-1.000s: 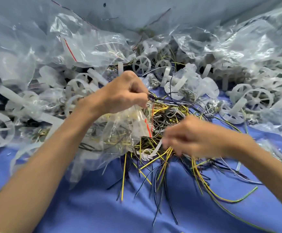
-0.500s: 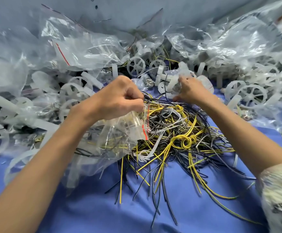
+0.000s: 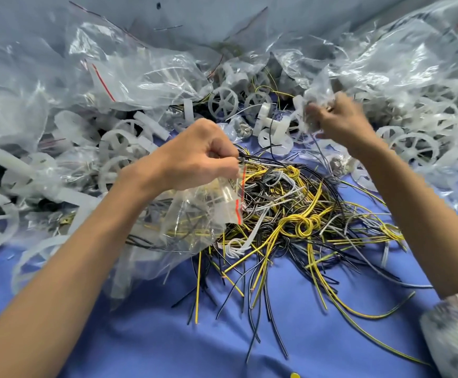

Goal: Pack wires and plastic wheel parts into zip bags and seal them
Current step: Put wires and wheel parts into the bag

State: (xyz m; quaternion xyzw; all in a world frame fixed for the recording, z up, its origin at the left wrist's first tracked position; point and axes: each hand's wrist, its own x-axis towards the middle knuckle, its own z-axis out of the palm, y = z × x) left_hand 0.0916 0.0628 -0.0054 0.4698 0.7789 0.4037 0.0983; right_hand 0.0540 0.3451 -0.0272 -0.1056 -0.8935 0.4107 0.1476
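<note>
Head cam, OP asking: what's the left hand (image 3: 195, 162) got hold of? Looks like a mess lol

Reply: its fingers are curled tight round the mouth of a clear zip bag (image 3: 195, 222), the one with the red strip at the opening. The same fist pinches a few black wire ends. The bag droops below the hand onto the blue cloth (image 3: 154, 336), and through the plastic you can see yellow and black wires inside.

OP: and the right hand (image 3: 339, 120)?

Reply: it's up at the back, fingers bunched on a small crumpled clear bag (image 3: 318, 88). Too blurry to tell what's in that one.

OP: where's the rest of the stuff?

Reply: the loose wire pile (image 3: 290, 211) sits between the two forearms, right up against the zip bag's mouth. It's yellow, black and a few white wires, with one yellow bundle looped in a knot. White plastic wheels (image 3: 223, 103) are scattered behind the pile and off to both sides, among the big clear bags (image 3: 140, 72) heaped along the back. Can't tell which wheels are actually bagged and which just lie under plastic. Bottom right there's a patterned sleeve (image 3: 457, 336).
</note>
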